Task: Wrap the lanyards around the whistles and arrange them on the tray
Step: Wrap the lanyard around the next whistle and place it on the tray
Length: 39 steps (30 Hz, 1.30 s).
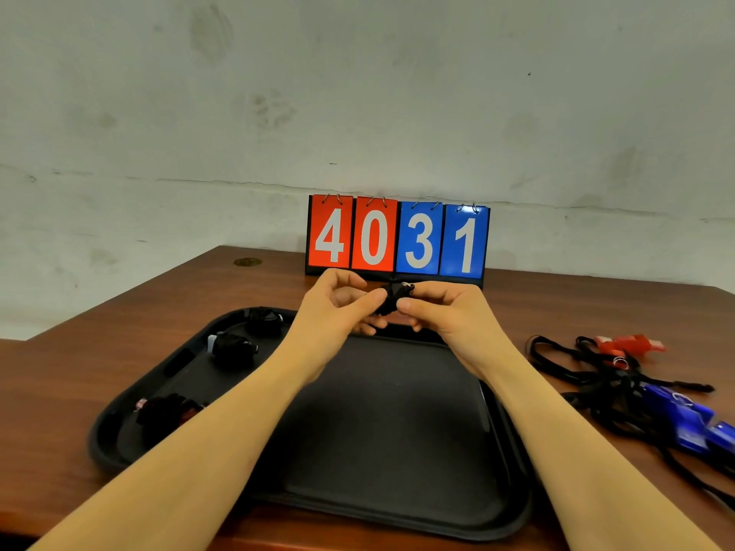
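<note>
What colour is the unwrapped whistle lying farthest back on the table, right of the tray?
Red, its black lanyard loose beside it; the head view shows it.

left hand (pixel 338 308) and right hand (pixel 441 312) raised, fingertips apparently pinching

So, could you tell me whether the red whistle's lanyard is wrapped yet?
Not wrapped: the red whistle lies on the table, its lanyard spread loose.

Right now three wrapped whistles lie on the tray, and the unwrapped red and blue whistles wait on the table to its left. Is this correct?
Not quite. In the head view the unwrapped red whistle and blue whistles lie to the right of the tray, not its left. The rest holds.
</note>
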Each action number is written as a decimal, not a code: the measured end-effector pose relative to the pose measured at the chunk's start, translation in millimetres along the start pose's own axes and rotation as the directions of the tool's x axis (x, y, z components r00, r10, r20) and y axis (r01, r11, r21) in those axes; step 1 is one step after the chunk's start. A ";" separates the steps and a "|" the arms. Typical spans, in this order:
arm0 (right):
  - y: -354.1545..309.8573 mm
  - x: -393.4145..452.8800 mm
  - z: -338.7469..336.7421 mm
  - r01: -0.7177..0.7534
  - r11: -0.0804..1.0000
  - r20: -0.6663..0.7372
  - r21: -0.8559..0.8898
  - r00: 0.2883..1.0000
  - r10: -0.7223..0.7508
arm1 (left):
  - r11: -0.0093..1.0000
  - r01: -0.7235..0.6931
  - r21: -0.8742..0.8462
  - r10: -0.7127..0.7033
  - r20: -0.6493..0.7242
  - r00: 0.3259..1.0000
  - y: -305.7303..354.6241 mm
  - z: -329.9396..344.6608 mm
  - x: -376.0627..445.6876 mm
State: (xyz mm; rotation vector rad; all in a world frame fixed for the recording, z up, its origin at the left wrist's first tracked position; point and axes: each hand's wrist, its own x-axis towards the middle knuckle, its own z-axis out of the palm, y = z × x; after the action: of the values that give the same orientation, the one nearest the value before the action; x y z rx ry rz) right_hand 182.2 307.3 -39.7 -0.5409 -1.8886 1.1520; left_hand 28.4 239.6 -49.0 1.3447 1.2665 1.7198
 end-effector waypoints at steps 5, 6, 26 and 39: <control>-0.5 0.7 -0.1 -0.059 0.991 -0.070 0.118 0.995 0.067 | 0.999 -0.025 0.042 0.022 0.082 0.996 -0.1 0.5 -2.3; -0.7 0.8 -0.1 -0.072 0.986 -0.077 0.152 0.993 0.085 | 0.998 -0.028 0.049 0.023 0.105 0.994 -0.5 0.9 -2.8; -3.5 2.0 5.0 -0.071 0.997 -0.136 -0.007 0.988 0.069 | 0.934 -0.155 0.323 0.116 0.137 0.984 -3.3 4.1 -4.4; -7.8 -1.3 12.8 -0.014 1.000 -0.168 -0.017 0.986 0.011 | 0.951 -0.119 0.284 0.092 0.105 0.990 0.4 4.1 -4.6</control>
State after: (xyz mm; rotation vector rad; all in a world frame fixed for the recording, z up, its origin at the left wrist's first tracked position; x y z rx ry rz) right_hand 172.8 296.1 -36.3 -0.6407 -1.7543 1.0634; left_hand 33.7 236.6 -50.2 1.6671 1.4598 1.5656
